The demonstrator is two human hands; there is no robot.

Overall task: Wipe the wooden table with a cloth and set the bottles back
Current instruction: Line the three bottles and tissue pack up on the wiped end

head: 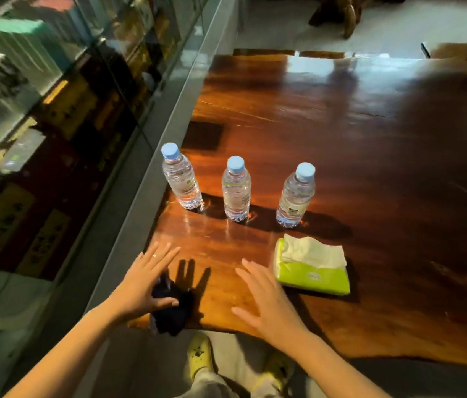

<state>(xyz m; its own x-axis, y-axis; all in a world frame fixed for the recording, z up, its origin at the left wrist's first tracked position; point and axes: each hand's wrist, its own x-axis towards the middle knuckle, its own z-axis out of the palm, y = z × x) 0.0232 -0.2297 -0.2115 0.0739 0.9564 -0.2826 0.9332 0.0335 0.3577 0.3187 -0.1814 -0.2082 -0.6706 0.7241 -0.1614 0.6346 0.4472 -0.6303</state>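
I see three bottles (236,189) standing upright in a row on the wooden table (341,139), near its left edge; my left hand (143,282) lies spread, fingers straight, over the dark cloth (173,311) at the near edge; my right hand (266,300) hovers spread, holding nothing, just beside the green tissue pack (312,268).

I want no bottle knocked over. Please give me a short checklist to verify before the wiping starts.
1. Dark cloth under the left hand: ok, though fingers are spread, not closed.
2. Three bottles upright and capped: ok.
3. Bottles removed from the wiping area: not ok.
4. Tissue pack off the table: not ok.
5. Right hand free: ok.
6. Cloth damp: cannot tell.
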